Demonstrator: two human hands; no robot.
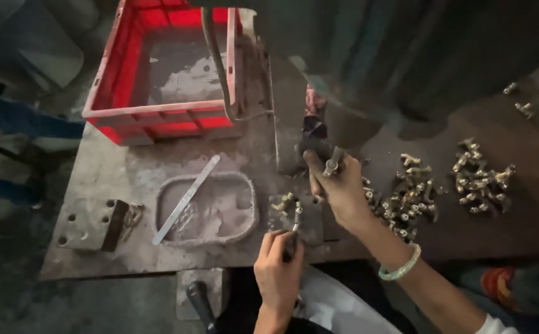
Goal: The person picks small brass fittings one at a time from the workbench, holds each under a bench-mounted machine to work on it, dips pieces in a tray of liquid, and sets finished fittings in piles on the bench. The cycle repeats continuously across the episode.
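On the worn metal bench (127, 179) sits a red plastic crate (158, 68) at the back left, with the dark body of a press machine (356, 55) looming beside it. Nearer the front lies a shallow rounded tray (245, 219) with a flat metal strip (186, 199) resting slantwise across it, its long axis running from lower left to upper right. Two heaps of small brass fittings (409, 198) lie to the right, well apart from the crate.

The right hand (340, 192) is closed around one small metal fitting (331, 162), held upright just under the machine's tool — the piece points up and away from the palm. The left hand (279, 272) sits lower, nearer the body, its fingers pinched on a thin dark part; a few loose brass pieces (287, 204) lie just above it, between the two hands.

What the left hand grips is too dark to name, and the machine's working end is lost in shadow.
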